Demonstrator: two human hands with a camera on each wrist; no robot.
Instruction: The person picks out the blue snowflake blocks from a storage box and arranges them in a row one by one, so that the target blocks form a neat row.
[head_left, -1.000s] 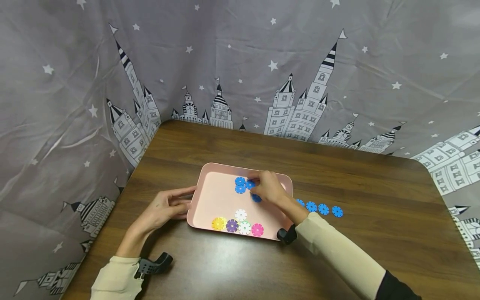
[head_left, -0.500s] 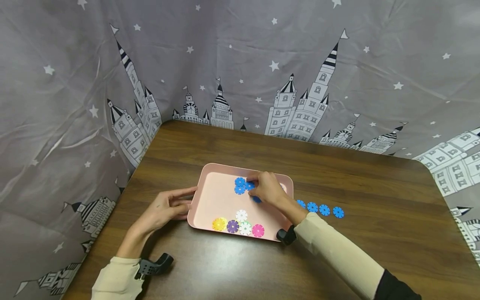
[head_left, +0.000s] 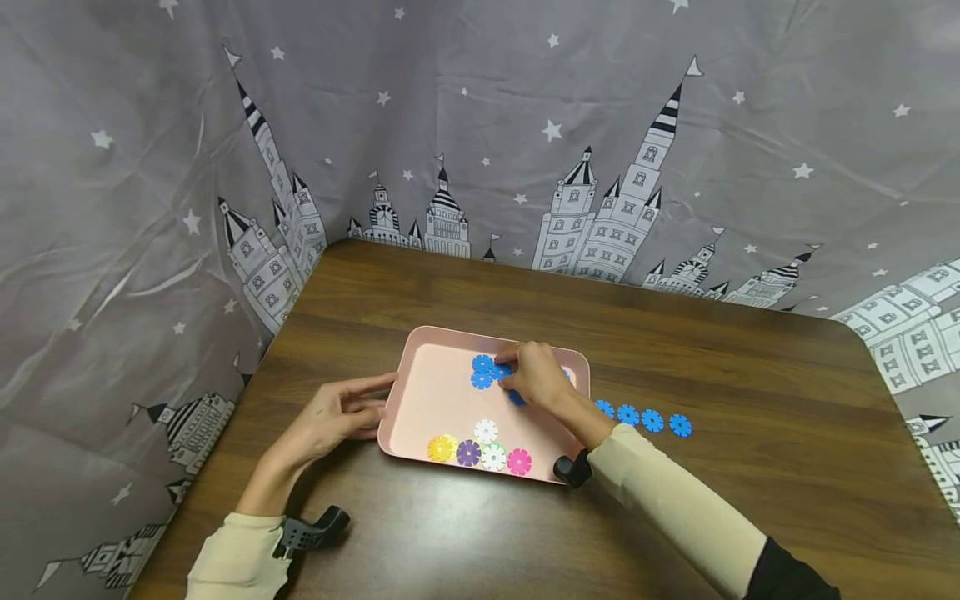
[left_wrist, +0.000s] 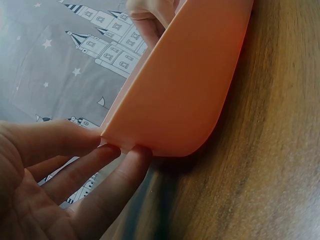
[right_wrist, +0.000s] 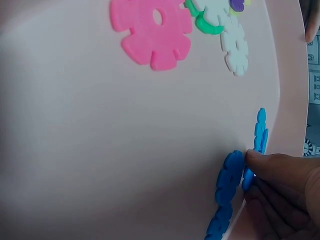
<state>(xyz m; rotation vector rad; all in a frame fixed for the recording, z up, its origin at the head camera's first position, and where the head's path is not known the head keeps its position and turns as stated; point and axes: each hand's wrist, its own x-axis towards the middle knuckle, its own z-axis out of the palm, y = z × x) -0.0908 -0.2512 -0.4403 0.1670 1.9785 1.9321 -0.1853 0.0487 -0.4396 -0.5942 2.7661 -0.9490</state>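
Observation:
A pink tray [head_left: 429,408] lies on the wooden table. My left hand [head_left: 324,421] touches its left end with fingertips fairly straight; in the left wrist view they meet the tray's outer wall [left_wrist: 185,75] near a corner. Over the tray's far right part, my right hand [head_left: 536,375] pinches a blue notched snowflake disc [right_wrist: 247,179] between thumb and fingers. Close to these fingers lie another blue disc [right_wrist: 230,175] and more blue discs [head_left: 482,380] toward the far wall. The right hand partly hides the discs beneath it.
Along the tray's near side lie yellow [head_left: 440,448], purple [head_left: 468,453], white [head_left: 486,430], white-and-green [head_left: 492,456] and pink discs [head_left: 519,461]. A row of blue discs [head_left: 652,420] extends right of the tray on the table [head_left: 750,375]. A grey castle-print curtain [head_left: 480,125] hangs behind.
Both hands and the tray keep nearly the same places. The whole view shifts slightly, and the right fingers stay at the blue discs.

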